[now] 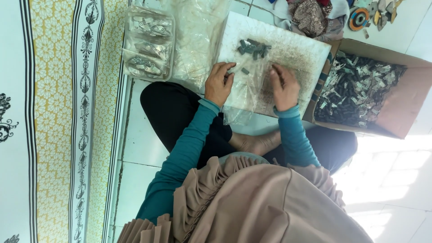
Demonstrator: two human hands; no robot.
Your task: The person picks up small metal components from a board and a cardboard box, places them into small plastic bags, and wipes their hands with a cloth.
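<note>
Two hands rest on a white foam board [288, 49] laid before the seated person. The left hand [219, 83] and the right hand [284, 87] both pinch a clear plastic bag [252, 85] between curled fingers, flat against the board. A small pile of dark metal clips [253, 47] lies just beyond, and a cardboard box [407, 101] of similar clips sits right of the board.
</note>
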